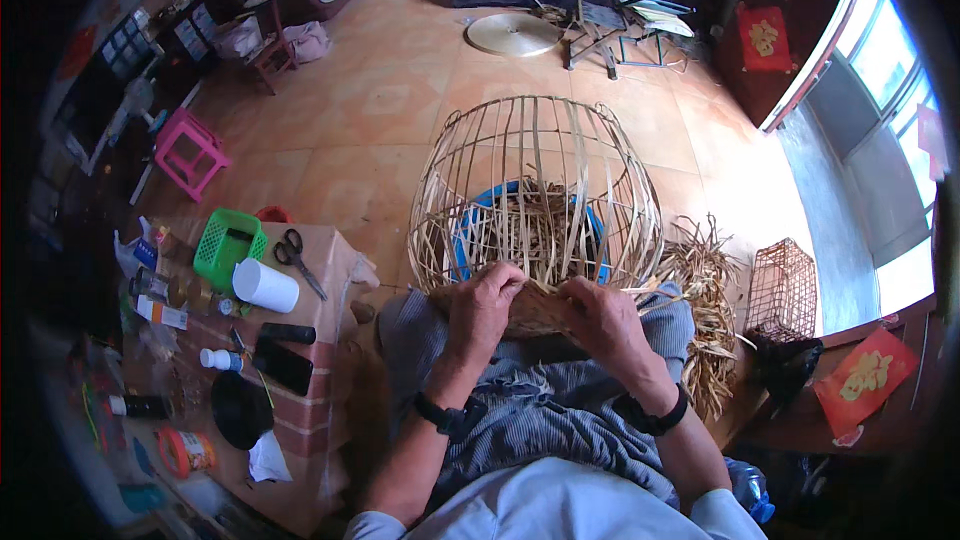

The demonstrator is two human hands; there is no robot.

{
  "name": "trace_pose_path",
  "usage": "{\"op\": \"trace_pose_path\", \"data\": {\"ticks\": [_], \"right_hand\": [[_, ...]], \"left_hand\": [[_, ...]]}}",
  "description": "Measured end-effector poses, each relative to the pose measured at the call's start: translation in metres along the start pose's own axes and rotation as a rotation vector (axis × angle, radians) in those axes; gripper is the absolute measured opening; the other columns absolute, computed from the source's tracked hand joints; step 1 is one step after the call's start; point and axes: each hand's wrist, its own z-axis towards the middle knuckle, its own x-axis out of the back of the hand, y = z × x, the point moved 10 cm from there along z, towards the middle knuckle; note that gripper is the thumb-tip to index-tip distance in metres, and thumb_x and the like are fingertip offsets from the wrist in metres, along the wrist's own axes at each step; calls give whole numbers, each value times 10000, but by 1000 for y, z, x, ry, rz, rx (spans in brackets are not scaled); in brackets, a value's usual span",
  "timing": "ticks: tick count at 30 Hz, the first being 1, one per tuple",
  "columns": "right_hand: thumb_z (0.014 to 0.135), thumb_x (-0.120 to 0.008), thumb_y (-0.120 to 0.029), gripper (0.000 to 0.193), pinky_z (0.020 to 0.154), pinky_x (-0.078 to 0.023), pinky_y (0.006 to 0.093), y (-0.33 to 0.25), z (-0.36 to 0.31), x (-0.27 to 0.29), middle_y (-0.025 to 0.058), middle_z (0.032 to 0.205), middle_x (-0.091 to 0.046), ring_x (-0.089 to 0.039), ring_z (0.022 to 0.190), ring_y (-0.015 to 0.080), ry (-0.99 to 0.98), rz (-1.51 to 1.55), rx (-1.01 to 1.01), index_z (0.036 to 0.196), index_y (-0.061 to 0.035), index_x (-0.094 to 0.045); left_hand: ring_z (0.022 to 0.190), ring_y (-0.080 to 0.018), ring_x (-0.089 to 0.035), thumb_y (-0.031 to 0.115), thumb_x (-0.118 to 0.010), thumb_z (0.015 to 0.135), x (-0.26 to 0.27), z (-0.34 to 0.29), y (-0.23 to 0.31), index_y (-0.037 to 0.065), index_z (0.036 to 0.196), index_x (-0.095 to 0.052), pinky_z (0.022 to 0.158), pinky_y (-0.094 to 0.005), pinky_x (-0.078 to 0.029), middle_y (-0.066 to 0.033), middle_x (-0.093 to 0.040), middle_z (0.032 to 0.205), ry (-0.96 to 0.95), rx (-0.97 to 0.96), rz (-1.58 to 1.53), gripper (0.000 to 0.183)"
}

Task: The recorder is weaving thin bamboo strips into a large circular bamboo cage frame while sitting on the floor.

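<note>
An open-ribbed basket of pale split strips lies across my lap, its woven part [538,312] nearest me and its open cage of ribs pointing away. My left hand [484,308] pinches the left side of the woven part, thumb against fingers. On the right side, my right hand [608,328] has its fingers closed on the weave as well. Whether a single loose strip sits between the fingertips is too small to tell. Through the ribs shows a blue tub [464,240] holding dry brown plant strips [535,215].
At left, a table [312,330] carries scissors [296,258], a green plastic basket [222,252], a white roll [266,285] and a phone [284,366]. To my right lie dried strips [705,320] and a wire basket [784,290]. A pink stool [190,154] stands farther off.
</note>
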Motion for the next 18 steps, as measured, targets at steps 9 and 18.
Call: {"op": "trace_pose_path", "data": {"ticks": [9, 18], "right_hand": [[903, -769, -211, 164, 747, -577, 471, 30, -6, 26, 123, 913, -705, -721, 898, 356, 75, -176, 7, 946, -81, -680], [840, -814, -266, 297, 878, -491, 470, -25, -36, 10, 96, 1029, -589, -592, 1003, 319, 222, -343, 272, 1062, -98, -710]], "left_hand": [[973, -329, -757, 49, -734, 919, 7, 4, 28, 62, 1018, -726, 874, -413, -615, -106, -767, 1054, -127, -483, 311, 100], [1001, -335, -758, 75, -729, 973, 1, 8, 12, 25, 1102, -725, 864, -412, -602, -149, -772, 1064, -299, -157, 206, 139]]}}
